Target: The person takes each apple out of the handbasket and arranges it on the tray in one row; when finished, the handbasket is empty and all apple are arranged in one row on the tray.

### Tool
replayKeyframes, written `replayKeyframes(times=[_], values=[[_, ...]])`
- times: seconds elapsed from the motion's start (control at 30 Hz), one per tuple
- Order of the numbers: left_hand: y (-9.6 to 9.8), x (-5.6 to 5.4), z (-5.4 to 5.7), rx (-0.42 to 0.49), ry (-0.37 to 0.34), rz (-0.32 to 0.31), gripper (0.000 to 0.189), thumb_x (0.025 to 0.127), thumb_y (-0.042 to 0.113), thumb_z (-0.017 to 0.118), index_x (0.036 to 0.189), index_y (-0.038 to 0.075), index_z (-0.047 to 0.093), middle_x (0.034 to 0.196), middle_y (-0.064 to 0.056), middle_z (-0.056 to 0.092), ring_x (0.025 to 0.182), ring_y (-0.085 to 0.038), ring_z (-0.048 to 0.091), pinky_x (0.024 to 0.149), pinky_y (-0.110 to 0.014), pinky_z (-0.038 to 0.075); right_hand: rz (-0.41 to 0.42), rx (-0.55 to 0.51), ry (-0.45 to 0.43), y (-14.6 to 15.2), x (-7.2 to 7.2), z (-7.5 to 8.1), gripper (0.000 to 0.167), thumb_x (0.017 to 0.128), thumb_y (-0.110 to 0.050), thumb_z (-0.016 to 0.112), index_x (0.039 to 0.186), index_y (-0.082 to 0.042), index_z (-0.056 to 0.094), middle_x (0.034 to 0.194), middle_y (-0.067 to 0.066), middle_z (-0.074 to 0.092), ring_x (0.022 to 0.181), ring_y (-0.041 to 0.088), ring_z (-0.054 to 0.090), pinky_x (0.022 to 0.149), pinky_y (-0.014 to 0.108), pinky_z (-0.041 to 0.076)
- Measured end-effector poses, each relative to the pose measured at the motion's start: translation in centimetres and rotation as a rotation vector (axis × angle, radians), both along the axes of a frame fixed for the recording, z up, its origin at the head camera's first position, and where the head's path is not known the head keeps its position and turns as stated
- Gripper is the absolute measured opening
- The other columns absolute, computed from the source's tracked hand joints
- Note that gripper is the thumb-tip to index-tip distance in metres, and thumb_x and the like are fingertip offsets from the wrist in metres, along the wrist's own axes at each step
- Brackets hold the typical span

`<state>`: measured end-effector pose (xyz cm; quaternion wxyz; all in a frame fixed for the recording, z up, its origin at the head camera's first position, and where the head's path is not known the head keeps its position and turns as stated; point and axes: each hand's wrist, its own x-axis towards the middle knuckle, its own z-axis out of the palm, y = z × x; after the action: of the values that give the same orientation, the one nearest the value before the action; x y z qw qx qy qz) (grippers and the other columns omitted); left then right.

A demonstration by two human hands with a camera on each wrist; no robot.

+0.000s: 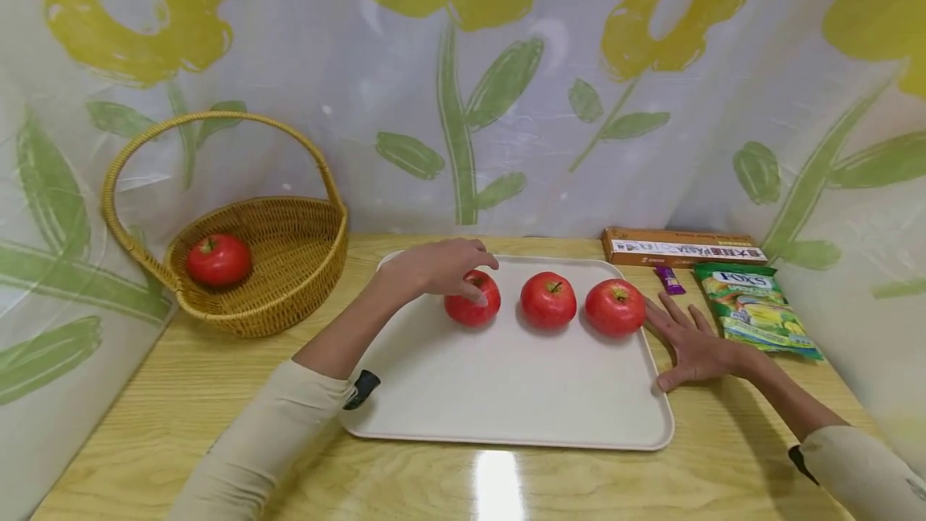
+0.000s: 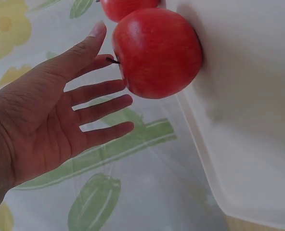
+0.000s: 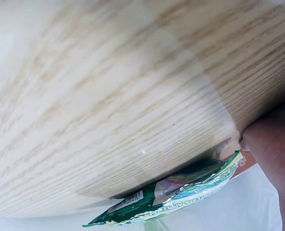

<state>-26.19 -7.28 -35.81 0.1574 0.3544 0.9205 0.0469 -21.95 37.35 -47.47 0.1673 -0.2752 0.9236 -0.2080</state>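
Note:
Three red apples stand in a row on the white tray (image 1: 499, 392). My left hand (image 1: 444, 265) is over the left apple (image 1: 473, 308), thumb in front of it and fingers reaching past its top. In the left wrist view those fingers (image 2: 104, 110) are spread and nearly straight, right beside the apple (image 2: 157, 53). The middle apple (image 1: 548, 301) and the right apple (image 1: 615, 308) sit close together. My right hand (image 1: 694, 350) lies with fingers spread at the tray's right rim, its fingertips near the right apple. Only part of the right hand (image 3: 272, 149) shows in the right wrist view.
A wicker basket (image 1: 289, 264) with a tall handle stands at the back left, one red apple (image 1: 219, 259) inside. Right of the tray lie a green snack bag (image 1: 755, 308), a small purple packet (image 1: 669, 281) and a long pasta box (image 1: 683, 248) by the curtain.

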Motion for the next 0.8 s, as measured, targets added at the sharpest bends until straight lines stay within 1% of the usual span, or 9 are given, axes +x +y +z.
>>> replayKeyframes(times=[0.1,0.2,0.33,0.47,0.57,0.7,0.8], values=[[-0.3,0.0,0.3,0.002,0.017,0.000,0.059,0.098,0.034,0.073,0.150,0.013,0.055,0.154,-0.009,0.054,0.145,-0.028,0.050,0.115,-0.042,0.051,0.001,0.002,0.003,0.0,-0.2,-0.1,0.130,0.075,-0.075,0.077,0.169,-0.022,0.004,0.172,0.032,0.000,0.157,0.056,-0.017,0.114,0.085,-0.012],[-0.7,-0.1,0.5,0.014,0.036,-0.006,0.059,0.098,0.035,0.073,0.150,0.012,0.056,0.154,-0.010,0.055,0.145,-0.029,0.050,0.116,-0.043,0.050,0.000,-0.006,0.003,0.1,-0.2,-0.1,0.130,0.075,-0.075,0.077,0.169,-0.022,0.004,0.171,0.032,0.000,0.156,0.057,-0.018,0.113,0.085,-0.013],[-1.6,-0.3,1.0,0.045,0.067,-0.009,0.057,0.099,0.035,0.073,0.148,0.010,0.058,0.152,-0.011,0.058,0.145,-0.030,0.052,0.121,-0.045,0.045,0.004,-0.013,0.010,0.0,-0.2,0.0,0.130,0.076,-0.075,0.076,0.170,-0.022,0.003,0.171,0.033,0.000,0.157,0.057,-0.018,0.114,0.085,-0.012],[-2.6,-0.3,1.5,0.061,0.080,0.015,0.055,0.099,0.034,0.072,0.147,0.009,0.058,0.152,-0.012,0.058,0.145,-0.032,0.052,0.122,-0.047,0.043,0.008,-0.010,0.010,0.0,-0.2,0.1,0.130,0.077,-0.074,0.076,0.170,-0.022,0.003,0.171,0.033,0.000,0.156,0.057,-0.018,0.114,0.085,-0.012],[-3.0,-0.3,1.8,0.056,0.081,0.038,0.054,0.099,0.033,0.072,0.147,0.011,0.058,0.153,-0.011,0.058,0.146,-0.032,0.051,0.122,-0.048,0.043,0.010,-0.016,0.014,0.1,-0.2,0.1,0.129,0.077,-0.075,0.075,0.170,-0.023,0.002,0.171,0.033,-0.001,0.157,0.056,-0.018,0.114,0.085,-0.013],[-3.4,-0.3,2.2,0.051,0.081,0.041,0.054,0.100,0.031,0.072,0.147,0.010,0.058,0.154,-0.012,0.057,0.147,-0.033,0.050,0.123,-0.048,0.043,0.018,-0.023,0.024,0.1,-0.1,0.1,0.127,0.078,-0.077,0.073,0.170,-0.025,0.003,0.171,0.033,0.001,0.157,0.056,-0.017,0.113,0.085,-0.011],[-3.7,-0.1,2.4,0.050,0.081,0.059,0.055,0.100,0.033,0.072,0.148,0.010,0.058,0.155,-0.013,0.055,0.147,-0.033,0.049,0.123,-0.049,0.042,0.016,-0.028,0.020,0.2,0.1,-0.1,0.127,0.079,-0.077,0.073,0.170,-0.025,0.002,0.171,0.033,0.000,0.157,0.056,-0.018,0.113,0.085,-0.012]])
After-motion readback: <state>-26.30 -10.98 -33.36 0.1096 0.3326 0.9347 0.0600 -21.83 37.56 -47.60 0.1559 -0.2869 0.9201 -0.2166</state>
